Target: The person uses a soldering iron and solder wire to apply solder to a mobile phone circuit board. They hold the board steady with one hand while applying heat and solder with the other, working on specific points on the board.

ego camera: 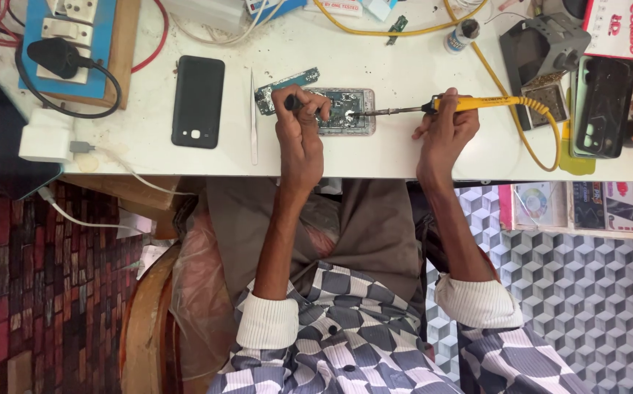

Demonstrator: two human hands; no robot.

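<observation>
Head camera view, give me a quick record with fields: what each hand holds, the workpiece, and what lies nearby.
left hand: grips a small dark tool over the opened phone
right hand: holds yellow soldering iron, tip on the board
workpiece: opened phone on the white bench
nearby left: tweezers, black phone face down
nearby right: iron stand

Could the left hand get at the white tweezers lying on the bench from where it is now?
Probably yes. The white tweezers lie on bare bench just beside the left hand, with nothing between them. However, that hand is already gripping a dark-handled tool over the opened phone, so it would have to put that down first.
</observation>
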